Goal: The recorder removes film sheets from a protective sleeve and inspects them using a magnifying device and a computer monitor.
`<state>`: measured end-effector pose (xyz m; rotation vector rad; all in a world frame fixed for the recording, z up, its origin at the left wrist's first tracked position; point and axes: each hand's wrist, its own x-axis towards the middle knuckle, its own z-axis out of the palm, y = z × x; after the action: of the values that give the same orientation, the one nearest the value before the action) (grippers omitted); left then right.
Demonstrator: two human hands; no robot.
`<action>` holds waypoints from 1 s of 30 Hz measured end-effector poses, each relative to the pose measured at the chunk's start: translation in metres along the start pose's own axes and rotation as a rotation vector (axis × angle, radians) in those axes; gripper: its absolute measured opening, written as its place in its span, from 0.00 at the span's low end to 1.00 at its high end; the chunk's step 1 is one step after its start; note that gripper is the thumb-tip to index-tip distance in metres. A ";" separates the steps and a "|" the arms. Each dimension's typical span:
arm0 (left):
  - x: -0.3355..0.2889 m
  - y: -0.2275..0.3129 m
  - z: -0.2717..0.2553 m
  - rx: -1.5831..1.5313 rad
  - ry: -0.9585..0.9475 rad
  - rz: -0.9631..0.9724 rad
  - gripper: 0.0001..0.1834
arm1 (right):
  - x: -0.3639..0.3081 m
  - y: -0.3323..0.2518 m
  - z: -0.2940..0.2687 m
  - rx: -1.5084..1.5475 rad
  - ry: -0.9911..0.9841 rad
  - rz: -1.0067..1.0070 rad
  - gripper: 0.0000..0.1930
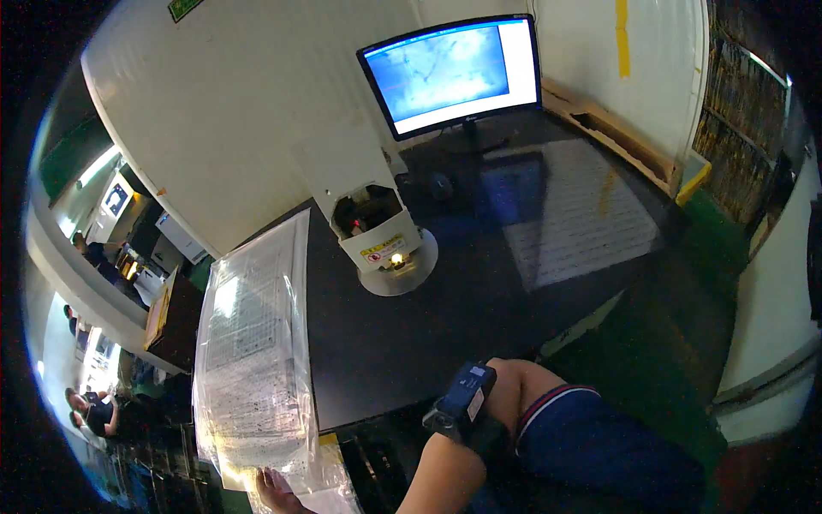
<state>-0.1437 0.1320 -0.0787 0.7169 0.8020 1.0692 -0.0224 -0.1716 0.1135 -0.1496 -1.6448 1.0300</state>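
At the far left, beyond the partition, a co-worker (103, 414) in dark clothing shows, well apart from the counter (385, 364). On the counter's left side lie the plastic-covered sheets (253, 343), spread lengthwise from the far part towards the person, their near end reaching past the counter's front edge. The left hand (276, 492) is at that near end, fingers partly bent against the plastic; whether it grips the layers or only rests on them cannot be told. To the right of the sheets stands a pale boxy device (374, 250) on a round base (425, 259), a small lamp (396, 259) glowing at its front. Behind it, the monitor (449, 73) is on and shows a bluish, mottled picture, so device and display seem already set up and running. The sheets are laid out but lie beside the device, not under it, and handling at their near end appears unfinished. Nearer, the right forearm (441, 480) bears a strapped black box (467, 401); the right hand is out of view, so its grasp cannot be told. Farther right, a printed sheet (582, 210) lies flat, apart from the hands.
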 end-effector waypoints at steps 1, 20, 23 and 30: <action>0.001 0.002 -0.003 0.008 -0.049 0.005 0.19 | 0.000 0.000 0.001 -0.004 -0.005 -0.006 0.14; -0.006 0.001 -0.002 0.119 -0.013 0.073 0.24 | 0.004 0.002 -0.001 -0.014 -0.009 -0.014 0.14; -0.004 -0.001 -0.004 0.189 -0.026 0.080 0.24 | 0.004 0.001 0.001 -0.023 -0.006 -0.012 0.15; -0.001 -0.003 -0.006 0.213 -0.008 0.090 0.23 | 0.005 0.002 0.002 -0.022 -0.015 -0.009 0.15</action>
<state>-0.1477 0.1305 -0.0841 0.9442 0.8923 1.0702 -0.0267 -0.1686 0.1161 -0.1488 -1.6694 1.0086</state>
